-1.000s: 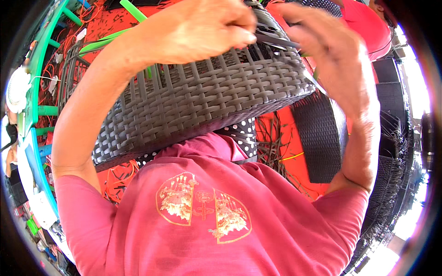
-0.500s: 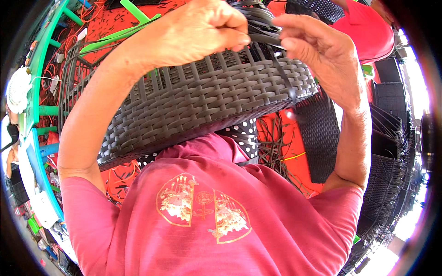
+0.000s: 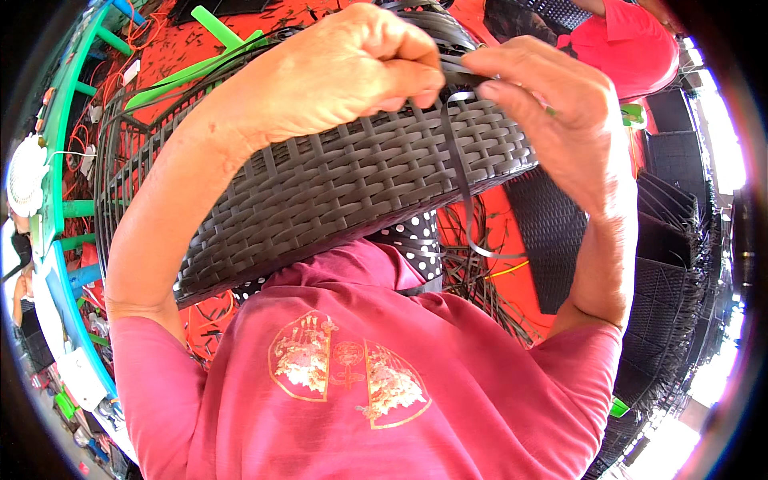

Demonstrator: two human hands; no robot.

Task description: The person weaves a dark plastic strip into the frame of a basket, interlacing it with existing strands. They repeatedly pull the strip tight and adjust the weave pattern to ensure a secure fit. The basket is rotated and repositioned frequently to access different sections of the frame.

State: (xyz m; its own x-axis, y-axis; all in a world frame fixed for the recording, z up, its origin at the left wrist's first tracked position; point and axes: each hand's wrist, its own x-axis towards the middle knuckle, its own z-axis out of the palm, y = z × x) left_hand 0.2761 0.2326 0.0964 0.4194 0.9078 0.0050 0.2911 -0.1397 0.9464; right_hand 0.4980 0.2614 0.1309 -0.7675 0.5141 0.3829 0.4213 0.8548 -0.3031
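Left hand: the left hand (image 3: 352,68) is clenched into a fist at the top rim of the basket, knuckles up, fingers curled tight around dark weaving strips at the rim.
Right hand: the right hand (image 3: 552,112) sits just beside the left one on the same rim, fingers bent, fingertips pinching a strip against the edge; the two hands almost touch.
Basket: the black woven basket (image 3: 336,192) is held up close in front of the chest, tilted, its wall of flat plaited strips facing the camera and its lower edge near the shirt.
Loose strip: one thin black strip (image 3: 462,192) hangs from the spot between the two hands, runs down across the woven wall and curls out to the right below the basket.
Shirt: a pink shirt (image 3: 384,376) with a pale printed emblem fills the lower part of the view; a black cloth with white dots (image 3: 412,240) shows just under the basket.
Floor: an orange-red floor (image 3: 488,240) lies below, with a scatter of black strips on it.
Right side: stacks of dark woven panels (image 3: 672,232) stand to the right, well apart from the hands.
Left side: a green frame (image 3: 60,120) curves along the left edge, with a white round thing (image 3: 24,176) beside it.
Top right: another person in a red shirt (image 3: 640,48) is at the upper right, behind the basket.
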